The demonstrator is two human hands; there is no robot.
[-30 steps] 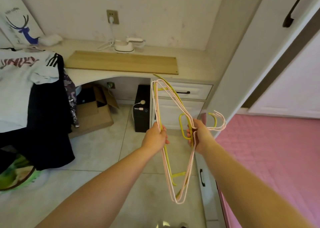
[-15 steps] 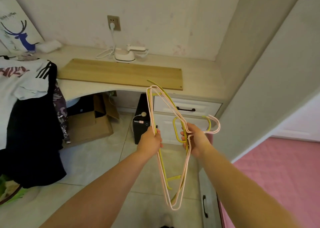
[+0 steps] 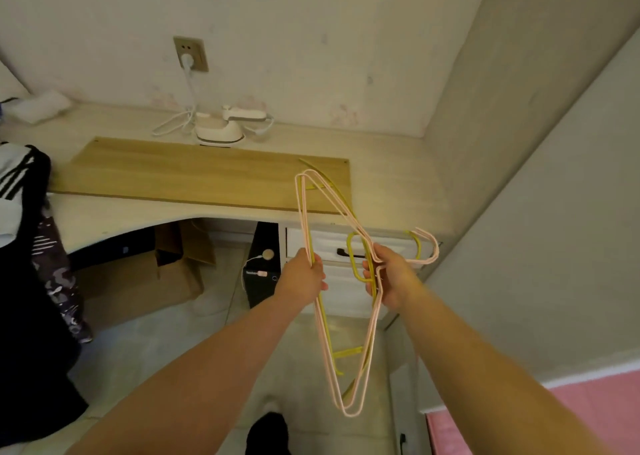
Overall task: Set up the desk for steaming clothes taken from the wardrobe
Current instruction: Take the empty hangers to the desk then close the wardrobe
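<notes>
holding a bunch of thin clothes hangers (image 3: 346, 319) in front of the body, a person reaches both bare arms up from the bottom of the frame. the left hand (image 3: 304, 276) is closed around one long side of the bundle, its fingers wrapped on the pink and yellow-green wires. the right hand (image 3: 391, 278) is clamped on the neck of the bundle, just below the hooks, which curl out toward the right of the frame. the hangers hang point-down at the centre of the frame, their upper corner overlapping the front edge of the tabletop (image 3: 388, 177) behind them.

on the tabletop, across the middle of the frame, lies a flat wooden board (image 3: 194, 174). just behind it, near the wall, sits a small white steamer (image 3: 221, 127), its cord running up to a wall socket (image 3: 190, 53) in the upper left of the frame. dark and white clothes (image 3: 24, 247) hang over the left edge of the frame. under the tabletop are a cardboard box (image 3: 149, 274), a black computer tower (image 3: 263, 264) and white drawers (image 3: 332, 243). a pink bed (image 3: 588, 406) shows at lower right.
</notes>
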